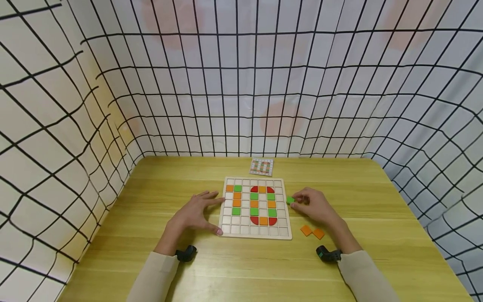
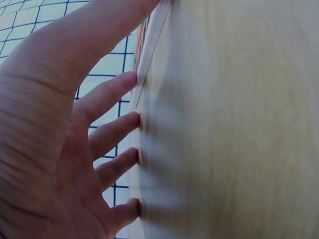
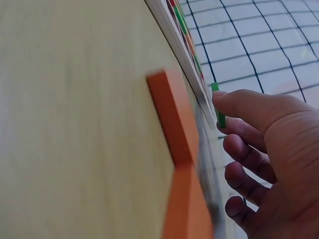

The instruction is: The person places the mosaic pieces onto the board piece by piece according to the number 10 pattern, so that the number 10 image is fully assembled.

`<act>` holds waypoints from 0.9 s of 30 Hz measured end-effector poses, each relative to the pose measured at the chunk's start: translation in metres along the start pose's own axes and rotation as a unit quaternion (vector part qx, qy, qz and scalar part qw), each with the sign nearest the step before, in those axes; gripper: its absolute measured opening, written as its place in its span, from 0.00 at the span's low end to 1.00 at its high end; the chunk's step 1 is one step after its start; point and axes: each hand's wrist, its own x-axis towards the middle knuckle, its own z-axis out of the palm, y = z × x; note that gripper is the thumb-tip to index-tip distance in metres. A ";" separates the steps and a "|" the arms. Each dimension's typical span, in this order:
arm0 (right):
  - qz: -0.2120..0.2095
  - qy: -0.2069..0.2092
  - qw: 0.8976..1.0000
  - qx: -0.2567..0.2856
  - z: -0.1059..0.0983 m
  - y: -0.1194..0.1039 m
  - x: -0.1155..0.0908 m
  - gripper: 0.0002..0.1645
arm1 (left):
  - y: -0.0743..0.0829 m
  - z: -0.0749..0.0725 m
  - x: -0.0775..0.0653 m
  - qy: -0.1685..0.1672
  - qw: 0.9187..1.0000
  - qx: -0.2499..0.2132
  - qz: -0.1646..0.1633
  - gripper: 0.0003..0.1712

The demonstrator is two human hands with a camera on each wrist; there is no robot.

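Note:
A square wooden grid board (image 1: 245, 230) lies on the table, with orange, green and red tiles set in its cells. The tiles form a "1" shape at left and a rounded "0" at right. My left hand (image 1: 194, 211) is spread beside the board, thumb and index finger at its left edge. Between thumb and index finger my right hand (image 1: 314, 205) pinches a green tile (image 3: 218, 105), just off the board's right edge. Two square orange tiles (image 1: 306, 230) lie on the table below the right hand, their corners close together.
Behind the board lies a small pattern card (image 1: 261, 167) printed with a similar grid design. The wooden table (image 1: 249, 268) is bordered at the back and sides by black wire mesh (image 1: 226, 94) in front of pale cloth. Each wrist carries a black camera (image 1: 186, 253).

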 end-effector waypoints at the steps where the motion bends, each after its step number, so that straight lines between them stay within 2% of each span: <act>1: -0.002 -0.003 1.000 0.004 0.001 -0.003 0.000 0.16 | 0.000 0.000 0.000 -0.001 1.000 0.000 0.001 0.63; 8: -0.027 -0.011 1.000 0.000 0.013 -0.023 0.002 0.15 | 0.000 0.000 0.001 -0.004 1.000 0.002 -0.002 0.63; 17: -0.087 -0.026 0.996 -0.004 0.030 -0.050 0.005 0.16 | 0.001 0.000 0.000 0.002 1.000 0.001 0.005 0.63; 24: -0.089 -0.039 0.995 -0.004 0.052 -0.067 0.010 0.15 | 0.000 0.000 -0.001 0.003 1.000 0.007 0.008 0.63; 27: -0.105 -0.043 0.993 -0.008 0.062 -0.073 0.010 0.16 | 0.000 0.000 -0.001 0.000 1.000 0.006 0.006 0.64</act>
